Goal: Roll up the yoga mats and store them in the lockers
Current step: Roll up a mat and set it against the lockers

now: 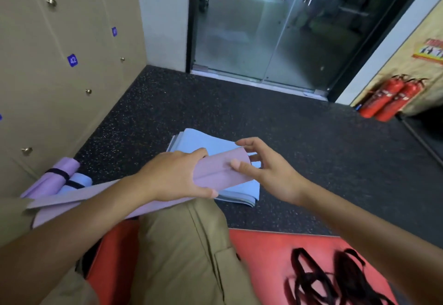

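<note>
1. The person sits on the floor (287,136) by the lockers (60,52), with a folded pink-lilac mat (223,172) lying across the lap.
2. The left hand (177,175) has its fingers clamped over the mat's upper edge, thumb underneath.
3. The right hand (261,163) meets the mat's free end, fingers spread and only lightly pinching it.
4. Judged from this, the roll is just starting; it would go best if both hands tucked the end tight and square, edges aligned.
5. A folded blue mat (203,141) lies on the floor beyond; two rolled, strapped mats (64,177) rest against the lockers.
6. Black straps (323,278) lie on a red mat (263,252), within reach for tying.
</note>
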The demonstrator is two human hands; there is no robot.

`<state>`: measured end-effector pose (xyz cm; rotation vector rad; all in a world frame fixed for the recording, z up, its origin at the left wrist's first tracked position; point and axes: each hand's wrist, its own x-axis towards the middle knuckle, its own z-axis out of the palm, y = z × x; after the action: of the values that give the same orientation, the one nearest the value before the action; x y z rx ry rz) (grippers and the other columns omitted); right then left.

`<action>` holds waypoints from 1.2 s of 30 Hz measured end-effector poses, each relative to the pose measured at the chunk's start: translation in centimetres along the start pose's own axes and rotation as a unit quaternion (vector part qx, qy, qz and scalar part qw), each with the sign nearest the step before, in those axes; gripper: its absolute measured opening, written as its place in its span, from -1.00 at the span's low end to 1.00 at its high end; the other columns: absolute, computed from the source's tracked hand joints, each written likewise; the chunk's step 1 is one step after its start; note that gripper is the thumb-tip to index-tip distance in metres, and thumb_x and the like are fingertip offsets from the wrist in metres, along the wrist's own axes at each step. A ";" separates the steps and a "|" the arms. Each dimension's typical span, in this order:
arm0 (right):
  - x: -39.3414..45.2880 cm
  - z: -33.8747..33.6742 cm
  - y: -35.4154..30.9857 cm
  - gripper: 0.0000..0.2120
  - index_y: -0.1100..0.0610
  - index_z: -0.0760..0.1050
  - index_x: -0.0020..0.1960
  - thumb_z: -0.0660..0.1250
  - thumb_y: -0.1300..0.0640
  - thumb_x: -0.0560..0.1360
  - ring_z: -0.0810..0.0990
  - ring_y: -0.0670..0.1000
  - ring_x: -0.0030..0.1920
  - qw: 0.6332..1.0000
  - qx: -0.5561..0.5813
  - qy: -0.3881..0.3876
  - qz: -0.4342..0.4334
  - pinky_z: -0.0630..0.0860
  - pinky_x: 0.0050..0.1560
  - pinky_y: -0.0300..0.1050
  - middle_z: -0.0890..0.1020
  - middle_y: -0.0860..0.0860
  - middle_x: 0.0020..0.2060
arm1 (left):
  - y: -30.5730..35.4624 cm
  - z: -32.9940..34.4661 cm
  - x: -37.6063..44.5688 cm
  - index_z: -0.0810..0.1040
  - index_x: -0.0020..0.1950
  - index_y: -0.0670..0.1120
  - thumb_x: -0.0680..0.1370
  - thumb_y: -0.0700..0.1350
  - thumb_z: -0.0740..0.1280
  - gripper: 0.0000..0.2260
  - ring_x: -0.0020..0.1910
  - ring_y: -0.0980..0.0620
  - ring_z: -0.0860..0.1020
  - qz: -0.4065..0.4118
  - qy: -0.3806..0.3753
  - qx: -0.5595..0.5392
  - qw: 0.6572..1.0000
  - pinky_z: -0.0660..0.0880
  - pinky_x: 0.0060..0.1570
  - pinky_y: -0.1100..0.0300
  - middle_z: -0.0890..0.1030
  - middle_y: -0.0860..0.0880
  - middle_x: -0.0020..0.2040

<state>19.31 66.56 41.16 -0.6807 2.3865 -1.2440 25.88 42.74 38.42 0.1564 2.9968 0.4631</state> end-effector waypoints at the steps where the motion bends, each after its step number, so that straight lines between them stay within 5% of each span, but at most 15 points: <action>1: -0.5 -0.2 0.7 -0.56 -0.13 0.44 0.35 0.35 -0.25 0.53 0.58 -0.14 0.19 1.000 0.007 -0.006 0.007 0.56 0.19 -0.15 0.57 -0.15 0.25 | 0.2 0.1 0.1 0.30 0.11 0.19 0.30 0.53 0.34 -0.40 -0.05 -0.08 0.57 0.012 -0.004 0.018 1.000 0.50 -0.10 0.04 0.59 0.08 -0.07; 6: -2.3 -2.5 3.8 -0.53 0.01 0.54 0.27 0.15 -0.30 0.62 0.65 -0.01 0.17 0.995 0.046 -0.023 0.083 0.61 0.18 0.04 0.66 -0.05 0.18 | -0.1 0.5 0.4 0.24 0.08 0.24 0.27 0.58 0.28 -0.40 -0.07 -0.09 0.55 0.021 -0.011 0.038 0.999 0.46 -0.14 0.05 0.57 0.08 -0.08; 9: -3.3 -4.2 6.6 -0.66 0.04 0.56 0.25 0.26 -0.15 0.63 0.69 -0.04 0.07 0.985 -0.047 -0.079 0.145 0.64 0.12 -0.03 0.69 -0.02 0.11 | -0.3 0.3 0.4 0.19 -0.01 0.26 0.28 0.56 0.34 -0.44 -0.14 -0.06 0.53 0.008 -0.015 -0.004 1.000 0.37 -0.25 0.07 0.48 0.11 -0.20; 14: -5.8 -5.4 12.2 -0.66 -0.04 0.58 0.23 0.51 -0.07 0.50 0.65 -0.17 0.06 0.905 -0.271 -0.237 0.225 0.59 0.15 -0.14 0.68 -0.17 0.06 | -0.1 0.4 0.0 0.29 0.07 0.23 0.29 0.54 0.36 -0.42 -0.14 -0.03 0.55 0.000 -0.006 -0.009 1.000 0.44 -0.21 0.08 0.54 0.10 -0.14; 18: -7.4 -4.5 15.7 -0.60 -0.04 0.56 0.19 0.58 -0.04 0.41 0.62 -0.07 0.06 0.852 -0.352 -0.303 0.241 0.55 0.06 -0.17 0.61 -0.17 0.01 | -0.4 0.6 -0.1 0.31 0.14 0.22 0.27 0.56 0.34 -0.37 -0.14 -0.01 0.55 -0.004 -0.003 -0.012 1.000 0.48 -0.16 0.07 0.57 0.09 -0.13; 23: -7.7 -3.3 17.4 -0.59 0.11 0.57 0.21 0.58 0.05 0.43 0.52 -0.04 0.01 0.830 -0.387 -0.331 0.229 0.30 -0.24 -0.40 0.55 -0.10 0.00 | -0.6 0.6 -0.2 0.31 0.14 0.23 0.24 0.58 0.31 -0.35 -0.15 -0.02 0.55 -0.013 -0.008 -0.023 1.000 0.52 -0.12 0.05 0.57 0.09 -0.14; 36: -7.3 -3.4 18.8 -0.70 0.04 0.55 0.03 0.59 0.03 0.41 0.56 0.04 0.13 0.820 -0.416 -0.329 0.215 0.42 -0.07 -0.13 0.60 -0.01 0.12 | -0.1 0.5 -0.4 0.32 0.19 0.18 0.30 0.54 0.35 -0.36 -0.13 -0.04 0.54 -0.019 0.005 -0.011 1.000 0.44 -0.17 0.06 0.59 0.07 -0.10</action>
<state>18.87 82.20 28.08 -0.5929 2.1767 0.2731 26.29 42.74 37.89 0.0965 2.9980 0.4935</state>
